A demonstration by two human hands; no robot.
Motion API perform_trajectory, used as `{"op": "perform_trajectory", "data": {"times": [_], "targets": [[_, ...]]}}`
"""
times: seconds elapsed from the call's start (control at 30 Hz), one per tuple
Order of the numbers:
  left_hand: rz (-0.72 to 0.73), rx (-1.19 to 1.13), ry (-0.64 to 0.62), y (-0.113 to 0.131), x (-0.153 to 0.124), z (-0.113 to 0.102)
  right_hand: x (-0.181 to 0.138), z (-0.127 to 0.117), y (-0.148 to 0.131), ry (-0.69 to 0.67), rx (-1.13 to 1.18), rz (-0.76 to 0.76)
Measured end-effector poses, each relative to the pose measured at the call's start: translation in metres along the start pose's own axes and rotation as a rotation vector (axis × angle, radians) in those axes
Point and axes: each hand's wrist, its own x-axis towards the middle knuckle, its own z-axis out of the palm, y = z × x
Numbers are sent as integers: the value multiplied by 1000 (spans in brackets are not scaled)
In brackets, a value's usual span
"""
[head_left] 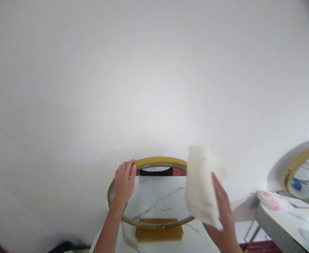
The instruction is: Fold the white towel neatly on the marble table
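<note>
A round mirror with a gold frame (159, 161) stands on a white marble-patterned table (196, 235) near the wall. My left hand (125, 181) is wrapped over the upper left of its frame. In my right hand (224, 211) is a folded white cloth (202, 186), held up in front of the mirror's right side and slightly blurred. The cloth hides that part of the frame. Beneath the mirror's lower edge is a brown-gold base (158, 233). The glass reflects the marble surface.
A plain white wall (149, 77) rises behind the table. To the right is another white-topped table (296, 218) with a second gold-framed mirror (293, 172) and a pink-and-white item (269, 200) on it. Something black (62, 246) lies low at the left.
</note>
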Motion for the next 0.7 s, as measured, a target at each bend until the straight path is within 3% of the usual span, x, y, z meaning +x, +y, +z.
{"op": "perform_trajectory", "data": {"times": [0.17,0.43,0.57,0.7], "targets": [[7,24,30,-7,-1,2,37,23,-52,110,-442,-390],[14,82,-2,-8,-7,-3,57,65,-119,-59,-611,-689],[19,98,-10,-14,-10,-1,64,89,-112,-17,-659,-758],[18,48,6,-17,-9,1,63,87,-76,78,-736,-756]]}}
